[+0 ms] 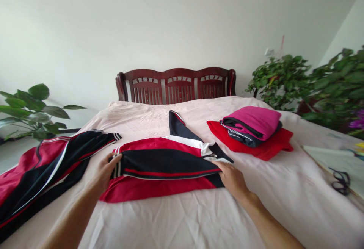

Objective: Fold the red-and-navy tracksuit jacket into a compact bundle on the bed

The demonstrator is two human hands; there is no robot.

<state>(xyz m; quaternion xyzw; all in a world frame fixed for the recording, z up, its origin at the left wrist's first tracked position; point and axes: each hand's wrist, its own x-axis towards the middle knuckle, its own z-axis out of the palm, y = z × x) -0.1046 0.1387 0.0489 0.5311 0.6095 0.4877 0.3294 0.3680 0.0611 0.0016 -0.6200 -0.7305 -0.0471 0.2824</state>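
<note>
Beside the folded pile (251, 122), both left fingers (116, 158) and right fingers (220, 165) grip the red-and-navy jacket (167, 163).

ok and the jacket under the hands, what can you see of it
The jacket lies flat on the pale sheet, red with black sleeves, a white chest band and white collar. One sleeve is folded across it, its striped cuff under the left hand; the right hand touches the shoulder. The other sleeve points toward the headboard.
</note>
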